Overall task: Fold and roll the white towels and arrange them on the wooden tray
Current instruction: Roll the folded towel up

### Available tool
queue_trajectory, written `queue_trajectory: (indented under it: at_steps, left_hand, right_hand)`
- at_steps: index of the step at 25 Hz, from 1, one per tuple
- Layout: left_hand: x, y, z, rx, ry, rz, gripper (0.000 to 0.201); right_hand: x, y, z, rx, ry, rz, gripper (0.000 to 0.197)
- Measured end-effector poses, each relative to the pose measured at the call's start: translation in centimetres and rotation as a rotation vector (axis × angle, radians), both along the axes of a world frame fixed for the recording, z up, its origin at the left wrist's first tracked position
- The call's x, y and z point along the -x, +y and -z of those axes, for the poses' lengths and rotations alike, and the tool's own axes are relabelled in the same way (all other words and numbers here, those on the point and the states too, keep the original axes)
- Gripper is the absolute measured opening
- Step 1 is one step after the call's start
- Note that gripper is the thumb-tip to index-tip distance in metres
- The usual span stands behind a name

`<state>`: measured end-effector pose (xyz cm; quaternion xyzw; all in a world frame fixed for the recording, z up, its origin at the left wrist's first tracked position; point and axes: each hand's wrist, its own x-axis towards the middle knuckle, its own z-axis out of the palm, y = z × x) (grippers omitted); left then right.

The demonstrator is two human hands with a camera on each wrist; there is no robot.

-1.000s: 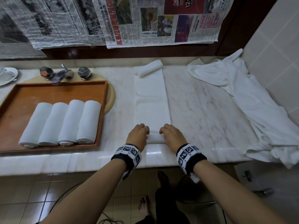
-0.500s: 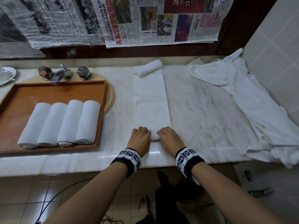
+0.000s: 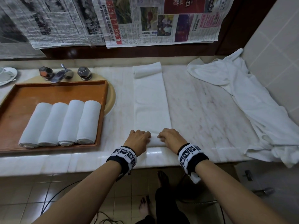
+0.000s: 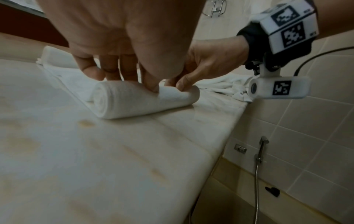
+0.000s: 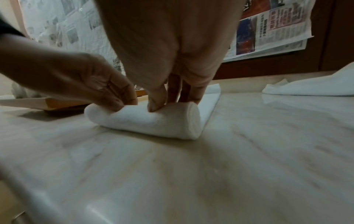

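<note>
Both hands curled over the started roll, fingertips and thumbs pressing into it, nothing else held.

Head view: left hand (image 3: 139, 138) and right hand (image 3: 170, 137) side by side on the near end of the folded towel strip (image 3: 150, 104), which lies flat on the marble counter (image 3: 202, 110) and runs away from the person. Roll (image 3: 155, 141) small, most of the strip not yet wound. Wooden tray (image 3: 103, 102) to the left holds four finished rolled towels (image 3: 61, 123) in a row, touching. One small rolled towel (image 3: 147, 70) sits at the strip's far end. Loose white cloth heap (image 3: 252, 101) at right, unfolded. Judged: four done, a fifth under way, more to follow.

Left wrist view: left fingers (image 4: 91, 69) over the top of the roll, thumb dug into its near face; spiral end visible, a few turns thick.

Right wrist view: right thumb (image 5: 156, 100) pressed into the roll, left hand gripping the other end; tray edge behind.

Change from the earlier frames: the hands sit slightly further along the strip, and the roll between them reads thicker; the tray's row and the heap are unchanged.
</note>
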<state>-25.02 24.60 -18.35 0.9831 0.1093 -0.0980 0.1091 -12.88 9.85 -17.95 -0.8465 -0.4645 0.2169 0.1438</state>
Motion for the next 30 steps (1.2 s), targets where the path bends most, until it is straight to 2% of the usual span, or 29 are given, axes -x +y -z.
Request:
queue_trajectory:
  at_steps: [4,8,11,15,20,22,25,28,30]
  left_hand:
    - [-1.1,-0.5,-0.4,-0.007,-0.08,-0.111,0.019]
    - [-1.1,-1.8,-0.1,0.04,-0.106,-0.15,0.015]
    - [-0.5,-2.1,0.4,0.093,-0.185,-0.154,0.015]
    - [-0.3,-1.8,0.9,0.038,-0.18,-0.098,0.007]
    - [0.4,-1.5,1.1,0.034,-0.231,0.029,0.03]
    - [0.9,-1.4,1.5,0.052,-0.251,0.063,0.028]
    - [1.0,-1.6,1.3,0.084,-0.206,0.011,0.017]
    - [0.2,-2.1,0.6,0.026,-0.101,-0.009,0.023]
    - [0.0,-2.3,0.2,0.013,-0.122,-0.036,0.023]
  right_hand:
    - [1.9,0.2,0.8,-0.147,-0.249,0.01,0.013]
    - [4.1,0.0,1.1,-0.218,-0.322,-0.007,0.028]
    - [4.0,0.0,1.4,-0.231,-0.319,-0.01,0.037]
    - [3.2,0.5,1.5,-0.237,-0.299,-0.021,0.034]
    - [2.7,0.2,1.0,-0.116,-0.209,-0.051,0.038]
    - [2.6,0.0,1.0,-0.066,-0.194,-0.086,0.043]
    - [3.6,-0.3,0.5,-0.125,-0.275,-0.064,0.05]
    - [5.1,-0.9,2.0,-0.205,-0.437,-0.062,0.054]
    - [5.3,-1.1,2.6,-0.184,-0.432,-0.097,0.054]
